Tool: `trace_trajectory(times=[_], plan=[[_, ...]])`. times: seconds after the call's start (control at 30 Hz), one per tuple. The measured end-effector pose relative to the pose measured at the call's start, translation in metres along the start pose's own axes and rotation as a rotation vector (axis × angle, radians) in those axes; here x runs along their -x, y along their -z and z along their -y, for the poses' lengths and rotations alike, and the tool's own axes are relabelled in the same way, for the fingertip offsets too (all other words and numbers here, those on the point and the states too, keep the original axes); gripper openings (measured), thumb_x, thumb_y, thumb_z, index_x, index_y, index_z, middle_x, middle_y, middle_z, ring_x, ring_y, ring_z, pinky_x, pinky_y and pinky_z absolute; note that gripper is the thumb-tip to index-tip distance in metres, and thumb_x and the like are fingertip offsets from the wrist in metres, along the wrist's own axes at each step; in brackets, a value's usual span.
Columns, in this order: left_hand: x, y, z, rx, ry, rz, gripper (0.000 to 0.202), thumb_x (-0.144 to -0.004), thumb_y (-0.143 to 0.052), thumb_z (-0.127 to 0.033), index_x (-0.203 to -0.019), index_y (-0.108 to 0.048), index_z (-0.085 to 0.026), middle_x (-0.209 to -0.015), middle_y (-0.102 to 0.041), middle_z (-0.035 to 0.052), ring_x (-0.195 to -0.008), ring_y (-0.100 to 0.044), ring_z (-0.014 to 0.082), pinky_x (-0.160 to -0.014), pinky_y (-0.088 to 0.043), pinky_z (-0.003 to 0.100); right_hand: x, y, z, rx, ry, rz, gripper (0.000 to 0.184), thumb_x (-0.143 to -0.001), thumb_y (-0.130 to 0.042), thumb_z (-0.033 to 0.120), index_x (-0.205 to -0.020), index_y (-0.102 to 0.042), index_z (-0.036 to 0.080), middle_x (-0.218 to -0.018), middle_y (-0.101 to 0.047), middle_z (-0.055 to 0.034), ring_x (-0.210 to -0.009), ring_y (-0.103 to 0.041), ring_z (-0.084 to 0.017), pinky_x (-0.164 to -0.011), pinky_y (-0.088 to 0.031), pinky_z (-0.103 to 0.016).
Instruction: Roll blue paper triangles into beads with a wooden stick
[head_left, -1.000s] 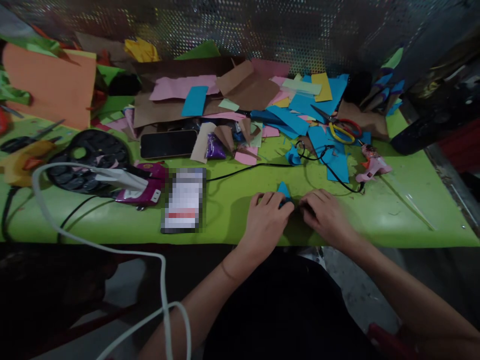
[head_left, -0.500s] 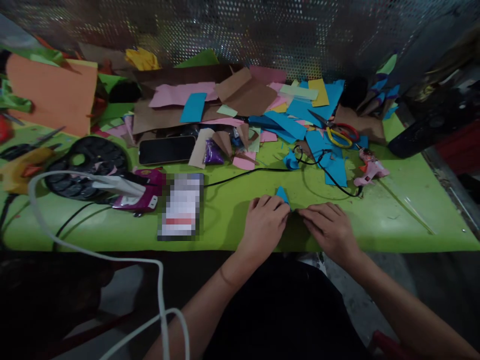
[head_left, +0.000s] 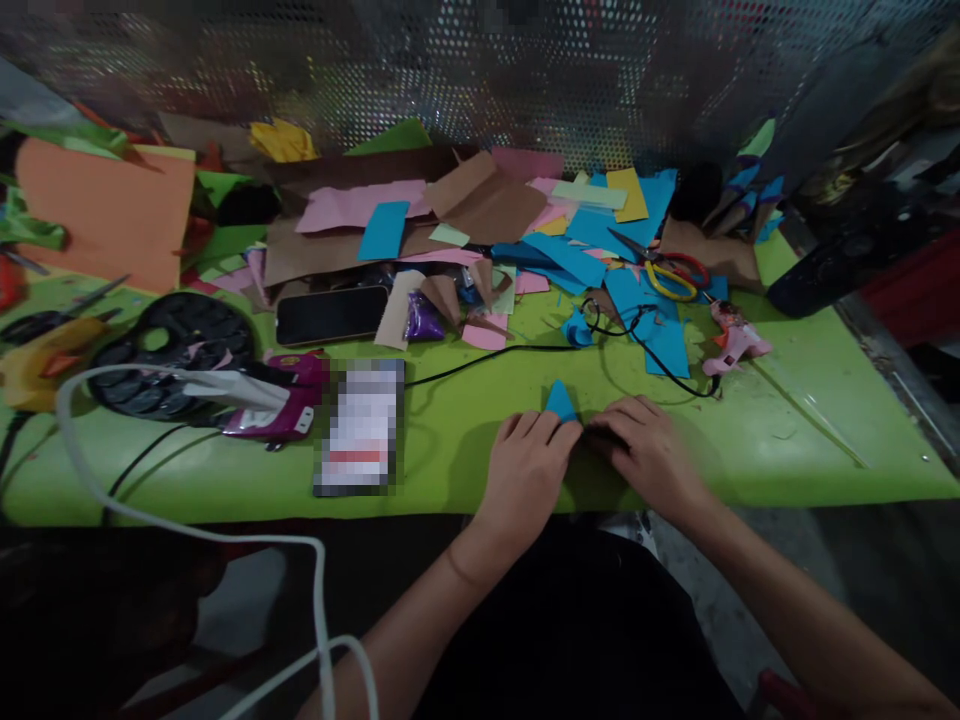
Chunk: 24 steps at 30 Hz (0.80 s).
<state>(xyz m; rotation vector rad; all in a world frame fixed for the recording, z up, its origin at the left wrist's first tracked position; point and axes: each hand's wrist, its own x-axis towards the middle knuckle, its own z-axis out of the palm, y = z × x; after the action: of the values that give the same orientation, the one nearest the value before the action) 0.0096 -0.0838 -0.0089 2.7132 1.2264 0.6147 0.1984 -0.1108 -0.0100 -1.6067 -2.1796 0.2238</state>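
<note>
My left hand (head_left: 529, 462) and my right hand (head_left: 651, 452) lie side by side near the front edge of the green table (head_left: 795, 440). Both press on a small blue paper piece (head_left: 560, 400). Its pointed tip sticks up past my left fingertips. The fingers of both hands are curled down onto the paper where the hands meet. Most of the piece is hidden under the hands.
A pink glue gun (head_left: 731, 340) with a black cord (head_left: 487, 358) lies to the right. Scissors (head_left: 667, 268) rest on blue scraps behind it. A phone (head_left: 331, 314), a blurred card (head_left: 361, 425), a black tray (head_left: 176, 348) and a white cable (head_left: 135, 515) lie left. Paper scraps cover the back.
Both hands stay on the blue piece. Its tip shows a little more above my left fingers. The view has tilted slightly, so everything sits lower in the picture.
</note>
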Motion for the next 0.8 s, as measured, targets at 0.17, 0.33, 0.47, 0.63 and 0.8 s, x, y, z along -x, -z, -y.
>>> trace_trajectory(times=[0.17, 0.33, 0.47, 0.63, 0.8], plan=[[0.009, 0.002, 0.000, 0.008, -0.049, -0.043, 0.022, -0.092, -0.053, -0.016, -0.109, -0.065, -0.025, -0.097, -0.070, 0.0036, -0.086, -0.060, 0.0201, -0.084, -0.046, 0.036, -0.003, 0.002, 0.001, -0.009, 0.013, -0.002, 0.010, -0.091, -0.060, 0.020, -0.093, -0.069, 0.023, -0.090, -0.069, -0.0057, -0.086, -0.059, -0.022, -0.077, -0.047, -0.039], [0.023, 0.007, -0.002, -0.016, -0.055, -0.029, 0.034, -0.094, -0.050, -0.016, -0.125, -0.061, -0.027, -0.123, -0.069, 0.0037, -0.105, -0.062, 0.0202, -0.102, -0.042, 0.041, -0.002, 0.003, 0.003, -0.006, 0.047, -0.006, 0.014, -0.095, -0.055, 0.021, -0.092, -0.069, 0.021, -0.088, -0.069, -0.0057, -0.084, -0.059, -0.021, -0.078, -0.047, -0.038], [0.030, 0.006, -0.002, -0.076, -0.078, -0.009, 0.036, -0.095, -0.050, -0.020, -0.129, -0.060, -0.026, -0.132, -0.065, 0.0043, -0.114, -0.061, 0.0214, -0.104, -0.042, 0.044, -0.002, 0.002, 0.003, 0.020, 0.067, -0.011, 0.012, -0.094, -0.058, 0.022, -0.091, -0.069, 0.021, -0.086, -0.069, -0.0049, -0.084, -0.058, -0.021, -0.077, -0.045, -0.037], [0.030, 0.006, -0.003, -0.107, -0.095, 0.038, 0.038, -0.097, -0.048, -0.025, -0.134, -0.056, -0.026, -0.134, -0.063, 0.0048, -0.118, -0.060, 0.0223, -0.105, -0.041, 0.048, -0.002, 0.004, 0.004, 0.112, 0.123, -0.013, 0.013, -0.094, -0.057, 0.022, -0.092, -0.070, 0.021, -0.086, -0.069, -0.0048, -0.084, -0.057, -0.021, -0.078, -0.043, -0.036], [0.027, 0.010, -0.003, -0.090, -0.078, 0.093, 0.040, -0.096, -0.047, -0.026, -0.136, -0.054, -0.025, -0.135, -0.062, 0.0069, -0.119, -0.059, 0.0239, -0.109, -0.037, 0.051, 0.000, 0.008, 0.002, 0.180, 0.178, -0.003, 0.018, -0.094, -0.055, 0.019, -0.103, -0.071, 0.021, -0.090, -0.071, -0.0060, -0.085, -0.058, -0.022, -0.078, -0.044, -0.036]])
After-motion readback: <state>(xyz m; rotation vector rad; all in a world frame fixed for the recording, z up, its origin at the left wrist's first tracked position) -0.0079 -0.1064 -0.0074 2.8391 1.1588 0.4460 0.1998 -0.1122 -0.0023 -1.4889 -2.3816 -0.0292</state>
